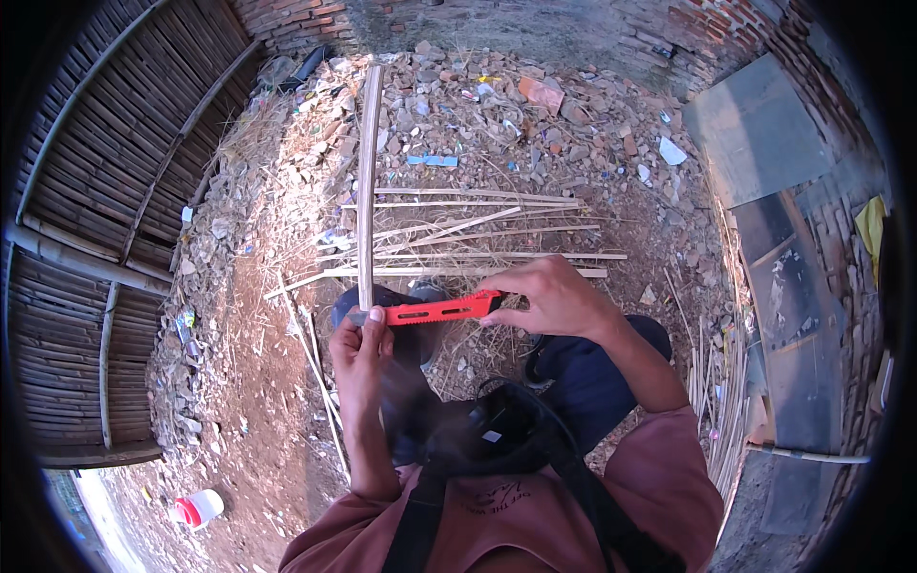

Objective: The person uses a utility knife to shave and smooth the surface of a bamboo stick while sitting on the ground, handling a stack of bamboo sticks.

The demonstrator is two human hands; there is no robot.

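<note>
A red utility knife (pixel 435 311) lies crosswise in front of me, between my two hands. At its left end, by the grey blade (pixel 357 316), my left hand (pixel 359 346) pinches it with thumb and fingers. The other end of the handle is gripped between the thumb and fingers of my right hand (pixel 546 298). A long pale split-bamboo strip (pixel 369 181) runs away from me, its near end meeting the knife by my left thumb. Whether my left fingers also hold this strip, I cannot tell.
Several thin bamboo strips (pixel 478 256) lie across the rubble (pixel 430 115) beyond my knees. A woven bamboo wall (pixel 72 353) stands at left, boards (pixel 764 129) lean at right, and a brick wall (pixel 497 29) rises behind. A red-and-white container (pixel 201 509) lies at lower left.
</note>
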